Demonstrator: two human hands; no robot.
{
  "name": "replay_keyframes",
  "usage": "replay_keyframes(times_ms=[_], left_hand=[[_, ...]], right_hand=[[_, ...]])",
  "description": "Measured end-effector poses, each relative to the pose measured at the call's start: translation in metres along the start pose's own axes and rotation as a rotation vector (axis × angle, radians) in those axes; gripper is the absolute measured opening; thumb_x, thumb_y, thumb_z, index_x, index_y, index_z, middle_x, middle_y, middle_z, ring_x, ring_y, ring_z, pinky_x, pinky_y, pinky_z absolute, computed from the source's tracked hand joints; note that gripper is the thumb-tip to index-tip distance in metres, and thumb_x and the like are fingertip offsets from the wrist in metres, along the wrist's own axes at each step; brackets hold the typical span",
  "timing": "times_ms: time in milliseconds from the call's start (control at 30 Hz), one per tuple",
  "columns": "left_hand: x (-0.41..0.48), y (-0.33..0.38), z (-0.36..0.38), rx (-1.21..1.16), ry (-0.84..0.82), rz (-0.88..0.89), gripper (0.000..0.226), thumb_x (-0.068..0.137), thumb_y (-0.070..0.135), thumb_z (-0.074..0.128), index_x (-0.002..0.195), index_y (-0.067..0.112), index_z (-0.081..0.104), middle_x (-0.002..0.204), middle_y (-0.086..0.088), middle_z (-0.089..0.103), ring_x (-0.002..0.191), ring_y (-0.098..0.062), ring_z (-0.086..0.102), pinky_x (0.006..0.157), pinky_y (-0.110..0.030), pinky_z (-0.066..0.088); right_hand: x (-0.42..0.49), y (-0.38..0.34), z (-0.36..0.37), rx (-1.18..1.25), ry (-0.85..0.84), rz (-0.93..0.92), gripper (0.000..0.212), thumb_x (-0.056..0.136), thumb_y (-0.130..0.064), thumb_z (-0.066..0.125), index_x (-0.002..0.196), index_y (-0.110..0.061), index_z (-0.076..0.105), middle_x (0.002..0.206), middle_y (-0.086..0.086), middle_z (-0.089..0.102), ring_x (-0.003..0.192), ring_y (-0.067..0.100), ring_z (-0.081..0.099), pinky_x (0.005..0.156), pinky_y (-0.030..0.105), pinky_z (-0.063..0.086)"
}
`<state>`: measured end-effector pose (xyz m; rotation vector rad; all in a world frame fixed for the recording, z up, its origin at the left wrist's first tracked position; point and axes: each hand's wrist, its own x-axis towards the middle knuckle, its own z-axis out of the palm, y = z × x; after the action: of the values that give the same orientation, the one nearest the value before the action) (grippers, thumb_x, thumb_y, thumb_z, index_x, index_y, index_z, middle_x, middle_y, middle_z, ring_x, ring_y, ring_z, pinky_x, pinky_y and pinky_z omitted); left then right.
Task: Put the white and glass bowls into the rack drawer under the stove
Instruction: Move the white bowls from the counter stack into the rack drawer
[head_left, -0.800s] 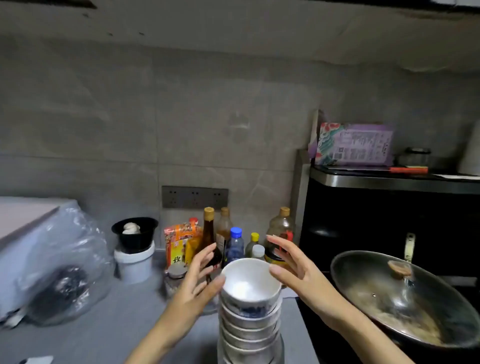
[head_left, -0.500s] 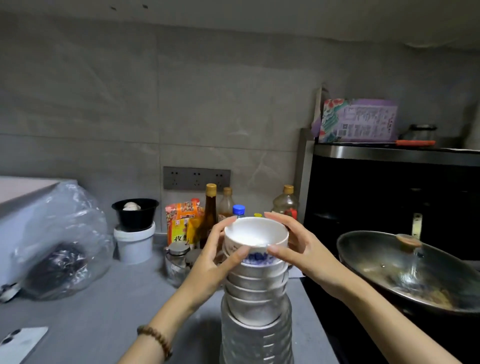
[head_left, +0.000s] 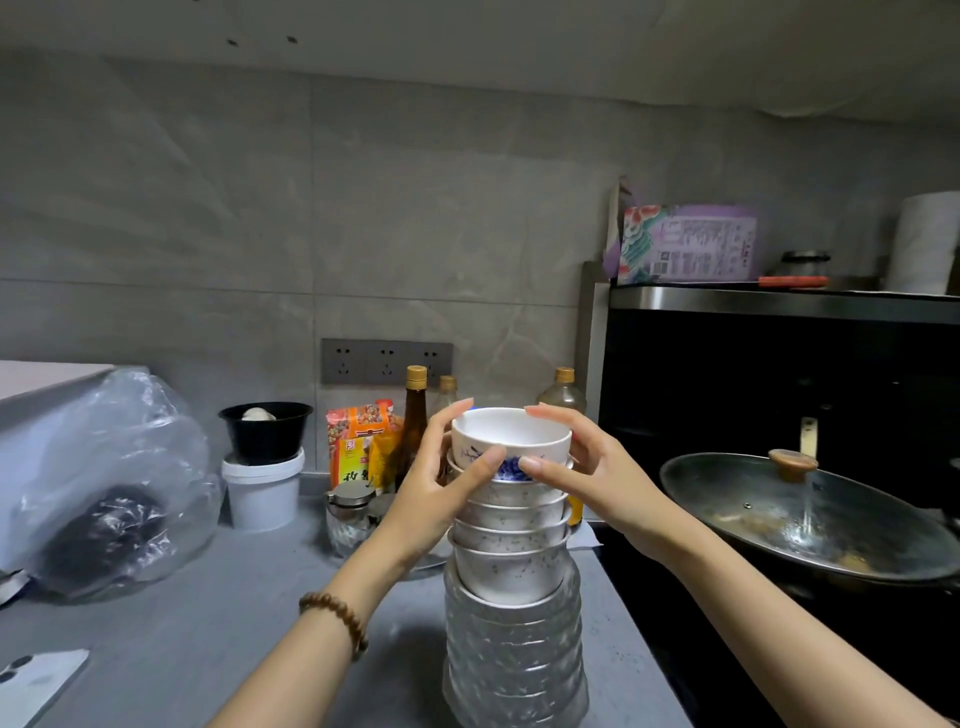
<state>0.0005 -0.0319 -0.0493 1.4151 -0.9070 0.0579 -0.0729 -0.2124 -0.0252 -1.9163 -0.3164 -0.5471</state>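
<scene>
Gripping the top white bowl (head_left: 511, 434) from both sides, my left hand (head_left: 441, 483) and right hand (head_left: 587, 473) curl round its wall, thumbs on the near face and fingers at the far rim. In the head view it crowns the stack of white bowls (head_left: 511, 551), which nests in the glass bowls (head_left: 514, 660) on the grey counter (head_left: 182, 639), right between my palms. I'd lift straight up with even pressure so the bowls beneath don't tip. The rack drawer isn't visible; the wok (head_left: 810, 525) sits to my right.
</scene>
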Motion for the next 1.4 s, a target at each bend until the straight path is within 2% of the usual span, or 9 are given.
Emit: replay_keyframes(times_ms=[200,400,567,733,867,1000,1200,1333,1400], left_hand=[[0.001,0.001,-0.003,-0.016,0.003,0.002,0.076,0.063,0.061,0.068,0.130,0.049,0.035,0.133,0.014,0.045,0.121,-0.006,0.048,0.083,-0.018,0.053],[0.006,0.005,-0.001,-0.063,0.042,0.036,0.079,0.058,0.069,0.069,0.128,0.051,0.038,0.134,0.009,0.048,0.122,-0.012,0.050,0.093,-0.033,0.052],[0.012,0.010,0.004,-0.068,0.052,0.072,0.076,0.064,0.061,0.066,0.132,0.046,0.036,0.132,0.008,0.048,0.118,-0.011,0.052,0.081,-0.020,0.053],[0.016,0.016,0.007,-0.047,0.059,0.085,0.073,0.061,0.066,0.065,0.127,0.051,0.037,0.126,0.017,0.048,0.117,-0.009,0.051,0.082,-0.022,0.054],[0.015,0.020,0.009,-0.020,0.054,0.088,0.076,0.056,0.075,0.064,0.124,0.055,0.036,0.134,0.008,0.045,0.121,-0.013,0.049,0.085,-0.024,0.054],[0.015,0.026,0.011,-0.021,0.046,0.098,0.073,0.058,0.074,0.065,0.123,0.055,0.038,0.131,0.010,0.047,0.121,-0.012,0.048,0.081,-0.020,0.054],[0.013,0.041,0.015,-0.025,0.042,0.146,0.078,0.059,0.073,0.065,0.128,0.050,0.038,0.130,0.006,0.051,0.120,-0.009,0.052,0.089,-0.023,0.050],[0.008,0.057,0.026,-0.062,0.030,0.185,0.068,0.070,0.060,0.065,0.131,0.047,0.037,0.127,0.004,0.053,0.116,-0.009,0.054,0.082,-0.017,0.051],[0.002,0.067,0.036,-0.084,0.013,0.201,0.066,0.073,0.057,0.066,0.131,0.048,0.036,0.126,0.005,0.052,0.113,-0.007,0.055,0.079,-0.014,0.051]], right_hand=[[0.003,0.001,0.002,0.000,0.029,-0.027,0.063,0.058,-0.054,0.081,0.116,-0.043,0.058,0.137,-0.012,0.052,0.122,0.006,0.054,0.100,0.035,0.049],[0.009,-0.005,0.003,0.004,0.062,-0.122,0.057,0.059,-0.050,0.081,0.111,-0.038,0.063,0.138,-0.016,0.049,0.116,0.001,0.057,0.090,0.025,0.054],[0.011,-0.013,0.000,0.009,0.099,-0.160,0.049,0.059,-0.047,0.078,0.105,-0.037,0.067,0.138,-0.016,0.048,0.120,0.003,0.055,0.097,0.034,0.052],[0.009,-0.020,-0.006,-0.012,0.108,-0.182,0.043,0.062,-0.046,0.077,0.102,-0.035,0.068,0.138,-0.016,0.047,0.117,-0.006,0.054,0.090,0.025,0.054],[0.007,-0.022,-0.007,-0.024,0.126,-0.183,0.038,0.063,-0.043,0.077,0.099,-0.034,0.069,0.131,-0.024,0.047,0.110,-0.012,0.055,0.082,0.017,0.054],[0.004,-0.026,-0.008,-0.007,0.137,-0.181,0.039,0.062,-0.046,0.077,0.098,-0.033,0.070,0.131,-0.025,0.049,0.116,-0.004,0.055,0.087,0.021,0.054],[-0.005,-0.043,-0.011,-0.006,0.158,-0.216,0.027,0.064,-0.042,0.077,0.089,-0.035,0.070,0.131,-0.019,0.050,0.113,-0.004,0.057,0.083,0.020,0.055],[-0.021,-0.062,-0.016,-0.009,0.195,-0.233,0.024,0.063,-0.042,0.076,0.081,-0.029,0.070,0.133,-0.011,0.052,0.108,-0.001,0.062,0.077,0.016,0.054],[-0.034,-0.072,-0.021,-0.029,0.214,-0.226,0.024,0.062,-0.046,0.075,0.079,-0.030,0.069,0.132,-0.008,0.053,0.110,0.004,0.061,0.082,0.021,0.055]])
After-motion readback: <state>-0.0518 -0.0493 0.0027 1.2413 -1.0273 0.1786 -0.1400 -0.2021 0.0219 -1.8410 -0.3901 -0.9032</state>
